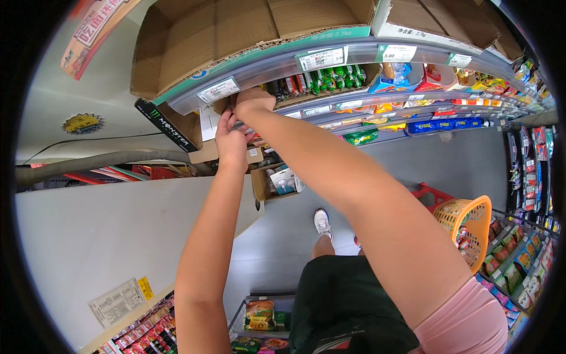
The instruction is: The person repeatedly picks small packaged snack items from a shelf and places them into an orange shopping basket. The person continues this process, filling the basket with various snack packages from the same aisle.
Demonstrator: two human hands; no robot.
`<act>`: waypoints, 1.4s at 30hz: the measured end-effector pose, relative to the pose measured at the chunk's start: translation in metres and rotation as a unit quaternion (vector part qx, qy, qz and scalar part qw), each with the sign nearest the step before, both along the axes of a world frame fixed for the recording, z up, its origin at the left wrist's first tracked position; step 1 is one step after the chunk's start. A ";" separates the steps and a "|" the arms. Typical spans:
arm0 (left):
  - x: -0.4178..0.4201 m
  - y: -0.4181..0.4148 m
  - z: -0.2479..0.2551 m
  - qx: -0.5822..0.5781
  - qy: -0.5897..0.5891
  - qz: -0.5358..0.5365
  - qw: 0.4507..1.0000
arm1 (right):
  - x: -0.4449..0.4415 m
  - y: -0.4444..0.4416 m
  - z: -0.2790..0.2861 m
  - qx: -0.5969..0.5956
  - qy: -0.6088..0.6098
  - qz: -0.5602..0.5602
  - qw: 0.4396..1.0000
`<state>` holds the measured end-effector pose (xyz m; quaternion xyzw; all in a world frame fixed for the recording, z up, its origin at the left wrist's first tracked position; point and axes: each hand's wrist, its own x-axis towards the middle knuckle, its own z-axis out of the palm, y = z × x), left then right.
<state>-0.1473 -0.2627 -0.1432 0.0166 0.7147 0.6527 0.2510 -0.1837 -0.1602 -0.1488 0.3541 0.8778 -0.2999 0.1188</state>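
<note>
My right hand (255, 101) reaches across to a shelf under the clear price rail (265, 76). Its fingers are hidden inside, beside green and dark wrapped sausage-shaped snacks (338, 78) in an open cardboard box (373, 73). Just below it, my left hand (233, 140) is raised with its fingertips at the brown cardboard edge by my right wrist. Whether either hand grips something is hidden. A white card (208, 124) stands left of my left hand, in front of a black Monster carton (166, 126).
An open cardboard tray (239, 22) sits above the rail. Lower shelves hold packaged snacks (384, 108). A small carton (263, 186) of packets stands below my hands. An orange plastic basket (479, 230) with wrapped items is at right, by a red stool (431, 194). A white cabinet (124, 225) fills the left.
</note>
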 end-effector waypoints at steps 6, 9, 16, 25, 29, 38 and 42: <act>0.004 0.005 -0.007 -0.014 -0.005 0.007 1.000 | -0.009 -0.003 -0.009 0.014 -0.028 0.008 0.999; 0.003 -0.002 -0.007 0.013 0.010 0.014 1.000 | -0.004 -0.002 -0.003 -0.068 -0.007 -0.035 0.997; -0.001 0.003 -0.003 0.095 -0.014 0.090 0.991 | 0.048 -0.012 -0.006 -0.142 0.289 -0.195 0.927; 0.094 0.013 -0.039 0.179 -0.197 0.011 0.964 | 0.265 -0.031 -0.065 -0.479 0.467 -0.277 0.690; 0.208 0.028 -0.063 0.047 -0.338 -0.065 0.938 | 0.416 0.005 -0.068 -0.505 0.397 -0.408 0.648; 0.451 0.185 -0.018 0.038 -0.367 -0.352 0.860 | 0.681 0.070 -0.038 -0.329 0.530 -0.627 0.467; 0.564 0.258 -0.015 0.001 -0.311 -0.520 0.796 | 0.767 0.093 -0.034 -0.268 0.605 -0.682 0.310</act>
